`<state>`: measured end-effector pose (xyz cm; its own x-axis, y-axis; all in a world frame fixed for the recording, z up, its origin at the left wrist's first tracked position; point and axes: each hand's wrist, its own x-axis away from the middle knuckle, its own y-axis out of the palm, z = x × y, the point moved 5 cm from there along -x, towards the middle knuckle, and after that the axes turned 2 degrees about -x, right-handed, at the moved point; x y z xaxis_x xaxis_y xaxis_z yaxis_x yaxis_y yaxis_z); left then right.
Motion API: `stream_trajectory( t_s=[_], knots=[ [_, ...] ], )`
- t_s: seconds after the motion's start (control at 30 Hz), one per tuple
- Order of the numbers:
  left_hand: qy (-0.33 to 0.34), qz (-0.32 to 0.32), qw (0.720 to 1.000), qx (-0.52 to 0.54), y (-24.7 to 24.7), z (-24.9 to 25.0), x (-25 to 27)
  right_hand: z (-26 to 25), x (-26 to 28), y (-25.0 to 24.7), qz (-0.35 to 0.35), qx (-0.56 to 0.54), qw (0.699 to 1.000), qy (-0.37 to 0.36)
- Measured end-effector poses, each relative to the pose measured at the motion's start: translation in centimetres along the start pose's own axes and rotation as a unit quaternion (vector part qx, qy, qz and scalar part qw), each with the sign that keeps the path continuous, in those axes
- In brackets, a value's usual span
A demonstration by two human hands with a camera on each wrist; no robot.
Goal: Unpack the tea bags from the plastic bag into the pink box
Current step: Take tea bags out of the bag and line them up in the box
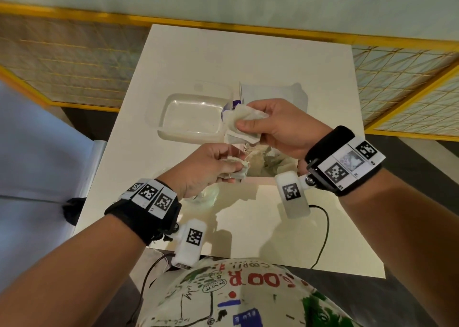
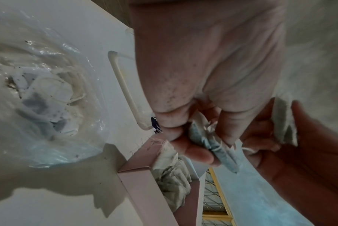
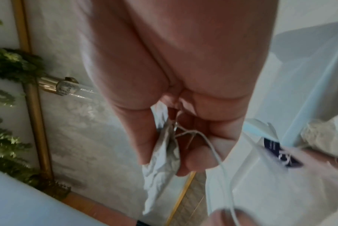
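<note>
Head view: we hold both hands up over the white square worktop (image 1: 248, 61). Our right hand (image 1: 280, 125) is curled tight round a small bunch of white paper tea bags (image 1: 244, 122); our left hand (image 1: 211, 168) pinches another tea bag (image 1: 236, 169) lower and nearer. Thin strings run between the two bunches, so we're prob. pulling them apart to untangle before dropping them in. The pink cardboard box (image 1: 267, 164) sits open directly under the hands, w/ tea bags already inside – handy for a straight drop. A clear plastic tray (image 1: 191, 115) lies far-left of it, and the crumpled clear plastic bag (image 1: 206, 195) near-left.

Left wrist view: our left hand's fingers (image 2: 193, 151) are curled narrow, gripping a folded tea bag (image 2: 220, 149). Below it the box's pink wall (image 2: 143, 183) shows, crumpled tea bags inside. The plastic bag (image 2: 48, 99) lies left on the worktop, tags & maybe a few bags left in it.

Right wrist view: right thumb and fingers (image 3: 197, 159) clamp the bunch, a white string (image 3: 212, 149) trailing down. Blurry.
</note>
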<state>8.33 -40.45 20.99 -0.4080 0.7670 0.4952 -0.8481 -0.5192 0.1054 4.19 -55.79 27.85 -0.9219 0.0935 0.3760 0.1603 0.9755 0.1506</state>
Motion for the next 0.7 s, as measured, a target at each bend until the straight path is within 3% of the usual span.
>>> stream_trajectory(
  t_s=[0.07,0.2,0.3,0.4,0.53,0.7],
  knots=[
    [0.006,0.012,1.0,0.019,-0.6,-0.1,0.2,-0.2,0.1,-1.8,0.058,0.114,0.991,-0.027],
    [0.002,0.066,0.996,0.055,-2.2,-0.3,0.7,1.8,0.5,-7.1,0.172,0.276,0.945,-0.039],
    [-0.002,0.084,0.994,0.066,-3.0,-0.7,0.9,4.5,0.7,-9.8,0.188,0.389,0.902,-0.004],
    [-0.008,0.089,0.994,0.067,-3.0,-1.0,0.9,7.2,0.7,-10.3,0.148,0.496,0.855,0.045],
    [-0.011,0.091,0.994,0.057,-2.3,-1.3,0.6,11.3,-0.3,-8.6,0.005,0.613,0.784,0.099],
    [-0.016,0.093,0.994,0.049,-1.7,-1.1,0.4,12.3,-1.1,-8.1,-0.037,0.693,0.703,0.158]
  ],
)
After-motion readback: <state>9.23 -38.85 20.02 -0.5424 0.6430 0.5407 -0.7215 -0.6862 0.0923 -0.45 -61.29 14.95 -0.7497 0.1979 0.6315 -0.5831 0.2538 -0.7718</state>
